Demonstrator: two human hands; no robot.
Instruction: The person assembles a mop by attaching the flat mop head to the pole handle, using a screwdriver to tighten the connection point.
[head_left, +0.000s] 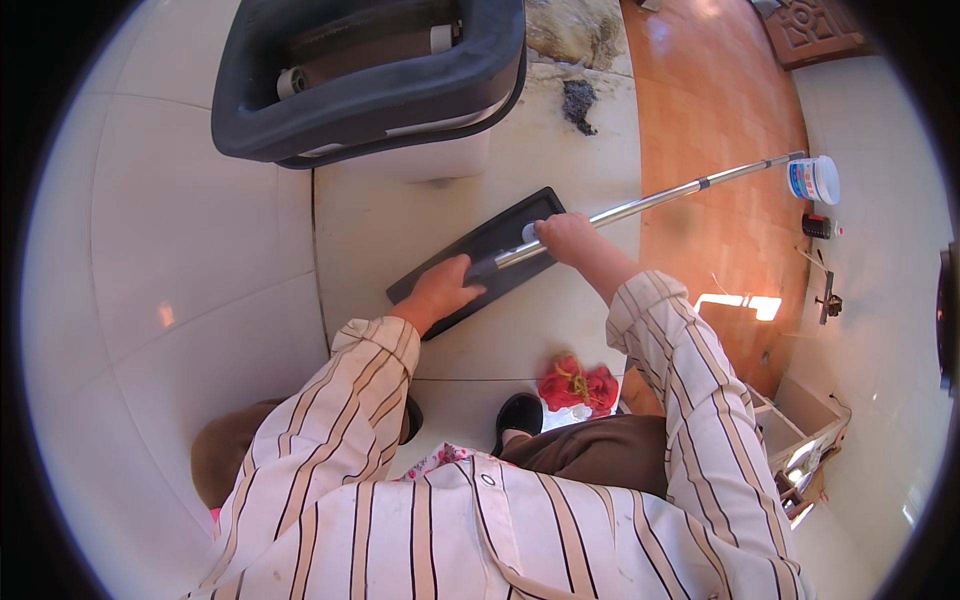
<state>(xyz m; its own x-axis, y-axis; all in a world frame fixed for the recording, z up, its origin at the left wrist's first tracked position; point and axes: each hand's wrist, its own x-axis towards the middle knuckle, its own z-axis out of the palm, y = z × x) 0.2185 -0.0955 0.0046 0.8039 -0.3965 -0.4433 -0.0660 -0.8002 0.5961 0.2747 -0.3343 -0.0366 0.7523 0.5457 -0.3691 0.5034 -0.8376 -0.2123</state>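
Note:
A dark flat mop head (542, 207) lies slantwise on the pale floor in front of me, with its shiny metal pole (650, 203) reaching away to the right. My left hand (438, 292) is closed at the mop head's near-left part, its fingers beside the joint where the pole joins on. Around the lower pole my right hand (572, 242) is wrapped. A small round whitish piece (529, 232) shows at its thumb; what it belongs to I cannot tell.
A large dark-rimmed bucket (245, 125) with white rollers stands beyond the mop, by the white tiled wall (190, 220). A dark grey clump (578, 104) lies to its right. Near my foot is a red cloth (590, 390). At the right are a white tub (815, 180), a dark bottle (817, 226) and an open wooden box (780, 432).

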